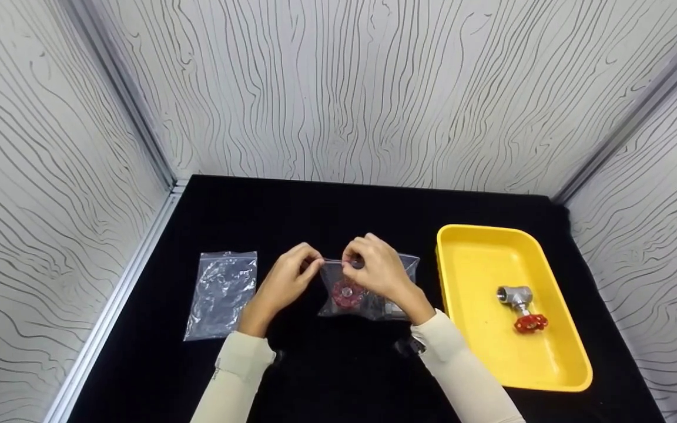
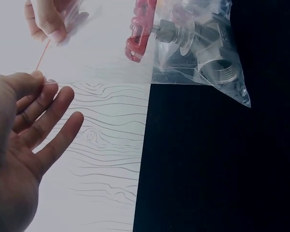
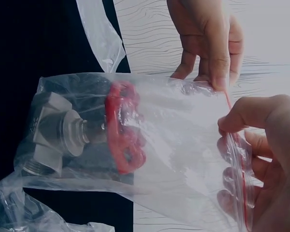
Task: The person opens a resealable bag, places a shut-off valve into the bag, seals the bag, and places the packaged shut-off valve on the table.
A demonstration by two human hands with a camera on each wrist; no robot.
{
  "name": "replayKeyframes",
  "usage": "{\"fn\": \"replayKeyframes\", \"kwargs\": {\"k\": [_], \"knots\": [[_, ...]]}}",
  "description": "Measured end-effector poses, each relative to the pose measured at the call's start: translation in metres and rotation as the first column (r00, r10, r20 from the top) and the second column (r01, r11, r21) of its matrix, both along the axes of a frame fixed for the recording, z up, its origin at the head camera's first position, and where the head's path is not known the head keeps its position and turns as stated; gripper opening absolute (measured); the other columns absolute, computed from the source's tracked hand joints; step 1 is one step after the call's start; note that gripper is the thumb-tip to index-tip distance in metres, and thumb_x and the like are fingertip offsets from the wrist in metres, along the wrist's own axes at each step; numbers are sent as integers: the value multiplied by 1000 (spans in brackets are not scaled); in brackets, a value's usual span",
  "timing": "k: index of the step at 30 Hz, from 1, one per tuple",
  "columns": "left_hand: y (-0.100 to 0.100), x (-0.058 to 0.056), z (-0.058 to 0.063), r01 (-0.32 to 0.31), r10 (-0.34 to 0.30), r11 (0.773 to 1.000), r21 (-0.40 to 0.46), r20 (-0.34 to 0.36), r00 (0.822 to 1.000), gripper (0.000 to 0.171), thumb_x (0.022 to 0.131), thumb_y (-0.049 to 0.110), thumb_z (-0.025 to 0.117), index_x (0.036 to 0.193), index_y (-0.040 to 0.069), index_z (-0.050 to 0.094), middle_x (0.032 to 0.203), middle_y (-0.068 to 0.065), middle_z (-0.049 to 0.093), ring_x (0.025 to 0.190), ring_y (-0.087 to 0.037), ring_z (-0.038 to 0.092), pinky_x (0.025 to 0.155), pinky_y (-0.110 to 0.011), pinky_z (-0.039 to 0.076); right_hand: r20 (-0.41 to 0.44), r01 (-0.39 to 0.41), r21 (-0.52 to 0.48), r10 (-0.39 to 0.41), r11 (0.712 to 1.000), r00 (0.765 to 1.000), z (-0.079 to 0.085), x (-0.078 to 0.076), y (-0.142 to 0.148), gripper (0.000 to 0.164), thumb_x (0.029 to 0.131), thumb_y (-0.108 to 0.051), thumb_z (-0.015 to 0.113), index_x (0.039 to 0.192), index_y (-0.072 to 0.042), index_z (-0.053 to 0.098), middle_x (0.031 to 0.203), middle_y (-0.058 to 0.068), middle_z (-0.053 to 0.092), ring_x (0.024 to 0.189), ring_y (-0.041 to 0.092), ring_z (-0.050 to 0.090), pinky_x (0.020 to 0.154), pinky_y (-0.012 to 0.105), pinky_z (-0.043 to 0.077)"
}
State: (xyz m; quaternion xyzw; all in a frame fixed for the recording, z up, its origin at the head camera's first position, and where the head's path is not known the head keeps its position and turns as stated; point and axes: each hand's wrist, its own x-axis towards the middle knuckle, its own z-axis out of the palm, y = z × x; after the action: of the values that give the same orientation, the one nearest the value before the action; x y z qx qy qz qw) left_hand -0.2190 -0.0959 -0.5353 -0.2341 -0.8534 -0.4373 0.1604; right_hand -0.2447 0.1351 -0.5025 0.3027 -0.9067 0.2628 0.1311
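Observation:
A clear zip bag (image 3: 174, 159) with a red zip line hangs between my two hands. Inside lies a metal valve (image 3: 63, 125) with a red handwheel (image 1: 347, 294), which points toward the bag's mouth. My left hand (image 1: 285, 279) pinches one corner of the zip edge between thumb and index finger, its other fingers spread loosely in the left wrist view. Close beside it, my right hand (image 1: 379, 270) pinches the same zip edge, thumb on one side and curled fingers on the other. My right hand hides part of the bag in the head view.
A flat zip bag (image 1: 221, 296) lies on the black cloth at left. At right stands a yellow tray (image 1: 479, 352) holding another red-handled valve (image 1: 518, 296). More clear plastic (image 3: 38, 217) shows beside the held bag. Patterned walls (image 1: 338, 88) surround the table.

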Motion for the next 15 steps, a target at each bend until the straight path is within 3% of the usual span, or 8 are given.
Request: {"fn": "replayKeyframes", "kwargs": {"k": [8, 15], "knots": [[-1, -1, -3, -9, 9, 1000, -5, -26, 1000, 4, 101, 10, 72, 97, 9, 71, 96, -2, 71, 83, -11, 65, 75, -31, 59, -1, -5, -14, 5, 1000, 1000, 0, 1, 2, 9, 86, -17, 83, 87, -18, 74, 86, -6, 71, 80, 14, 56, 71, 31, 51], [-1, -1, -1, -3, 3, 1000, 2, -12, 1000, 5, 102, 10, 71, 97, 8, 72, 96, -4, 71, 83, -13, 66, 76, -36, 60, 66, 2, 3, -2, 1000, 998, 4, 1, 10, 9, 88, -21, 81, 89, -20, 72, 87, -6, 68, 82, 14, 54, 72, 30, 49]]}}
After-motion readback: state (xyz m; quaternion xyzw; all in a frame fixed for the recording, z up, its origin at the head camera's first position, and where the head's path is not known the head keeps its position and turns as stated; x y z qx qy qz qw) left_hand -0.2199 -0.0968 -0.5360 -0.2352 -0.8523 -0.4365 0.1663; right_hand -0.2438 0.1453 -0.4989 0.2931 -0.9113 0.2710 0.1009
